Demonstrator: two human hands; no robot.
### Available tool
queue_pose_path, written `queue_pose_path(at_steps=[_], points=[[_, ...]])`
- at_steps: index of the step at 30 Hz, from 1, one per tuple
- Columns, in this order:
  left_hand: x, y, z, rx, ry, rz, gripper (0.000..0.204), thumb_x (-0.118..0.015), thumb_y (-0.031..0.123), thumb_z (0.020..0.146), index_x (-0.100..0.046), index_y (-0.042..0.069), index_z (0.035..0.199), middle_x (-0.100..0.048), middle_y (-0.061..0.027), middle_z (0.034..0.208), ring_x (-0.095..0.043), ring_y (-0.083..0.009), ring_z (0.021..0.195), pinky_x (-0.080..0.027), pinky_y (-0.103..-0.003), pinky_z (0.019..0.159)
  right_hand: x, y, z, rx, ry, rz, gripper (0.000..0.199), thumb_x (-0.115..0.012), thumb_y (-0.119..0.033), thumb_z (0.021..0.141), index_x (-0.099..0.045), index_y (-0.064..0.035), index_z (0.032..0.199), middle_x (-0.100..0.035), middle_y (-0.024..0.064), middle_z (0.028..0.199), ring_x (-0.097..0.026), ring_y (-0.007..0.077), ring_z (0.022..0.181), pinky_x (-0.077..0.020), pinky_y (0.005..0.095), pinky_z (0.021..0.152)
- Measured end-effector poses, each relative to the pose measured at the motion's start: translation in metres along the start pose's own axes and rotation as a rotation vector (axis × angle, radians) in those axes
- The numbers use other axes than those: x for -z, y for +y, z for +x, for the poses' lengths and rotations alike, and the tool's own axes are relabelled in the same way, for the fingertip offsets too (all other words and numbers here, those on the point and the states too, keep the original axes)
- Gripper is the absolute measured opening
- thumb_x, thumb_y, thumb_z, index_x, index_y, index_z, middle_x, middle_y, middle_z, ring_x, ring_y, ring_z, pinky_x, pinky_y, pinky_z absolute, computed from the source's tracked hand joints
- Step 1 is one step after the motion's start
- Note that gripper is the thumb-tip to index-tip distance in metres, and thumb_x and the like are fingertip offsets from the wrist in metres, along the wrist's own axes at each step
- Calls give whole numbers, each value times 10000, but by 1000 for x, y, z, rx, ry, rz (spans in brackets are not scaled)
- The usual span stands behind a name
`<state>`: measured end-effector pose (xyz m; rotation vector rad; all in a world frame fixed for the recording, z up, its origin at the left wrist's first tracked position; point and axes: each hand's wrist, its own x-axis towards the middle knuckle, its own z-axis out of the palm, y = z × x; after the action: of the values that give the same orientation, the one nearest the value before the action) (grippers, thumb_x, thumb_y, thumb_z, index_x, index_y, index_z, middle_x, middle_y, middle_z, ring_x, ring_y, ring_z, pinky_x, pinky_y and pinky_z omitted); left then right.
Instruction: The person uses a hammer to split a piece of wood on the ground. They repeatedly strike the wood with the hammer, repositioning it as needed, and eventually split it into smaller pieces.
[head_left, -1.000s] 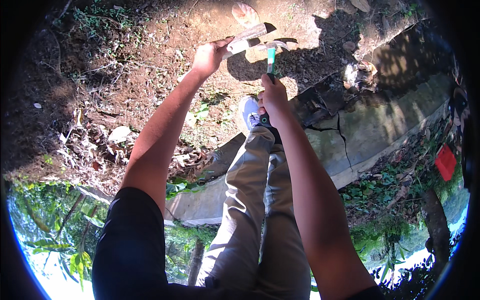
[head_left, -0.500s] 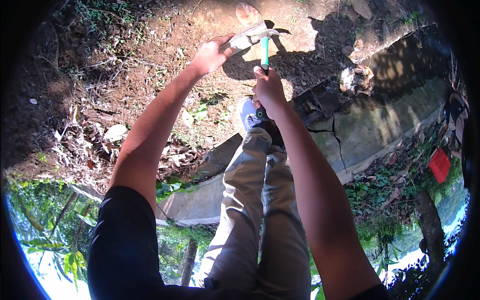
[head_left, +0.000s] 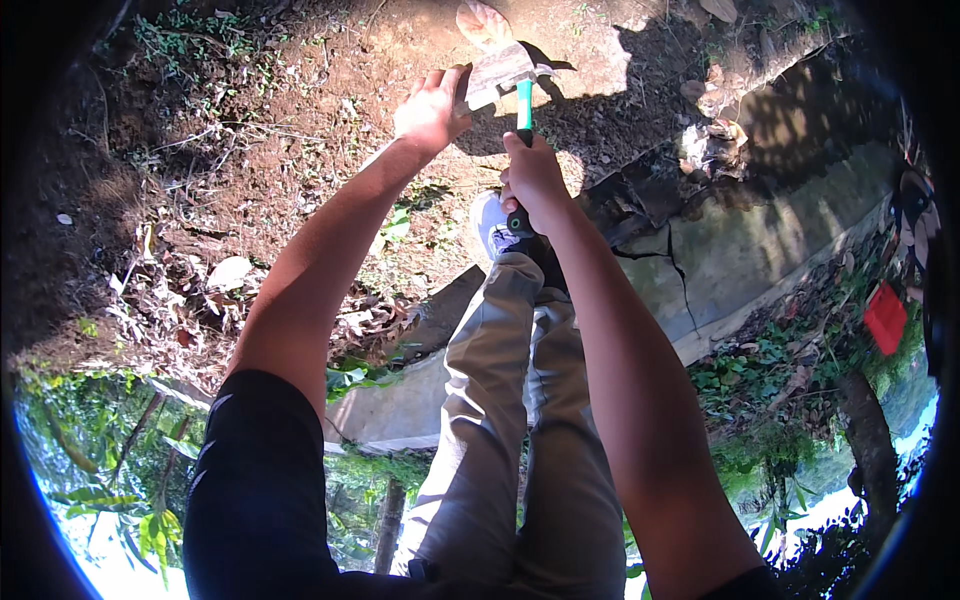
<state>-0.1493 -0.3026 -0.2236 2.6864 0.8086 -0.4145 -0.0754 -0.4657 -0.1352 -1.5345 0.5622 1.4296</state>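
- Nearest, the person's grey trouser legs (head_left: 500, 430) run up the middle of the view, ending in a pale shoe (head_left: 490, 225) on the edge of a cracked concrete slab (head_left: 740, 260).
- Green plants (head_left: 760, 370) grow along the slab's lower edge, and a red object (head_left: 885, 318) lies well off to the right.
- Dry leaves (head_left: 230, 275) and twigs litter the soil (head_left: 330, 130) to the left of the legs.
- The right hand (head_left: 533, 180) is clenched round the green handle of a trowel (head_left: 505, 80), just above the shoe.
- The left hand (head_left: 432, 105) reaches further out, its fingers curled against the left edge of the trowel's blade, touching it; whether it truly grips the blade I cannot tell.
- The trowel stands over the bare soil, between both hands, with nothing in its way; the arm shadow falls on the ground to its right.
- Its long axis runs nearly straight up the picture, away from the person, handle toward the body and grey blade at the far end, the blade tilted up to the right.
- A second ago the handle was leaning and the blade lay out to the left toward the left hand; now the handle is upright and the blade sits higher.
- Farthest, a pale flat stone (head_left: 480, 22) lies on the soil just beyond the blade.
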Motion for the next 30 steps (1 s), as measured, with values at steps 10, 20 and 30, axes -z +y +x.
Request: queue_pose_path(at_steps=[10,20,30], points=[[59,-11,8,47,-226,-103,771,-804,412,782,-508,187,1458,-724,-128,1141,-713,-284,1001,-562,-386,916,29,-12,-14,-11,-128,29,239,-578,-358,1007,-427,-172,1003,-405,-16,683,-334,65,481,-313,255,402],[79,-27,-36,546,308,-641,387,-806,298,786,-706,-50,922,-742,-183,845,-729,-240,757,-574,-369,754,83,27,-69,-88,87,293,218,-560,-343,999,-419,-178,985,-403,-33,649,-334,61,432,-298,268,378],[-16,22,-14,1382,572,-1236,491,-821,377,794,-699,-51,1003,-720,-148,945,-693,-238,786,-619,-394,708,74,77,-73,-138,224,298,237,-570,-384,1000,-423,-207,943,-368,-67,626,-306,52,418,-265,261,367]])
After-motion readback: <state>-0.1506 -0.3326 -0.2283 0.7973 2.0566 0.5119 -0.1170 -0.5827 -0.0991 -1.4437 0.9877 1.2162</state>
